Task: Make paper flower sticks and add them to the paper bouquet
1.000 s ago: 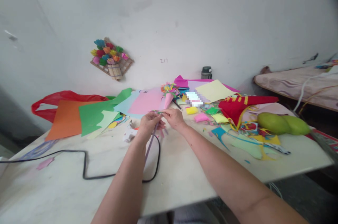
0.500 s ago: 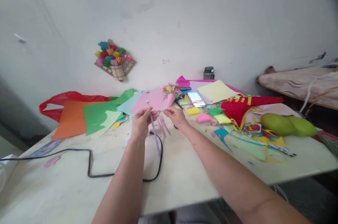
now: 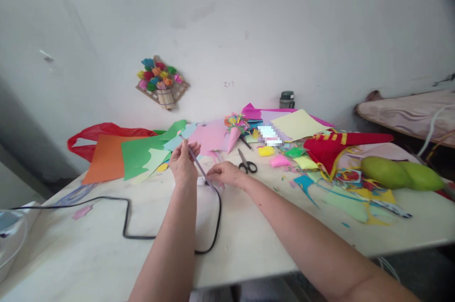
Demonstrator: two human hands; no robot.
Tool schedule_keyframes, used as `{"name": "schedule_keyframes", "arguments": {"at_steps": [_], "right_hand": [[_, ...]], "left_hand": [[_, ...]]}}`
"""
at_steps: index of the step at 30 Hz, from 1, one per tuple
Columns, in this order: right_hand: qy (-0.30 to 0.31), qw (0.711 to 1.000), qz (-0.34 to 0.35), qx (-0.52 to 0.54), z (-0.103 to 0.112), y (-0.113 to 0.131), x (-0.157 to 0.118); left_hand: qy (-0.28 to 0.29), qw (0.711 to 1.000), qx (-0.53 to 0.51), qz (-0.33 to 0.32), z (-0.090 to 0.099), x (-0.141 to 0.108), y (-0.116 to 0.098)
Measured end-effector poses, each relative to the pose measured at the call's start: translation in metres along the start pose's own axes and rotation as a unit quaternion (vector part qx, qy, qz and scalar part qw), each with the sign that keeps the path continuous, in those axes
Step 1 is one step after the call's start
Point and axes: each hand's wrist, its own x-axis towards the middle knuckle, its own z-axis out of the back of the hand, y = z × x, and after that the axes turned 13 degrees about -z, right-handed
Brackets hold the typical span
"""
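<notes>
My left hand (image 3: 184,160) is closed around a thin purple strip (image 3: 196,161), which slants down to the right across the middle of the view. At its upper end sits a small pale pink tip (image 3: 179,132). My right hand (image 3: 227,174) is low over the table, close to the strip's lower end, with its fingers bent together; what lies between them is hidden. Just beyond it rest black-handled scissors (image 3: 246,163). Behind them lies a pink paper cone (image 3: 233,137) filled with colourful paper fringes (image 3: 237,121).
A black cable (image 3: 127,219) loops over the table (image 3: 88,254) around my left forearm. Orange paper (image 3: 104,160) and green paper (image 3: 137,157) lie left. Right are scraps, red cloth (image 3: 325,150) and green fruit (image 3: 386,173). A flask (image 3: 286,100) stands by the wall.
My left hand has tilted the purple strip further over to the left. My right hand has moved down and left, towards the strip's lower end. The scissors now show fully.
</notes>
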Motion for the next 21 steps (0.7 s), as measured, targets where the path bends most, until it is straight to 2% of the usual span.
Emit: {"name": "schedule_keyframes", "arguments": {"at_steps": [6, 10, 14, 21], "right_hand": [[-0.050, 0.998, 0.006, -0.023, -0.004, 0.019, -0.008], [-0.046, 0.997, -0.001, 0.062, -0.001, 0.015, -0.005], [-0.042, 0.993, -0.014, 0.112, 0.006, 0.004, 0.002], [-0.065, 0.994, 0.063, 0.060, 0.012, 0.001, 0.004]], "left_hand": [[0.032, 0.999, -0.002, 0.027, 0.001, -0.001, 0.000], [0.063, 0.996, 0.009, 0.060, 0.001, -0.002, 0.001], [0.047, 0.997, -0.005, 0.063, 0.001, -0.002, 0.002], [0.006, 0.998, -0.019, 0.064, 0.003, 0.001, 0.005]]}}
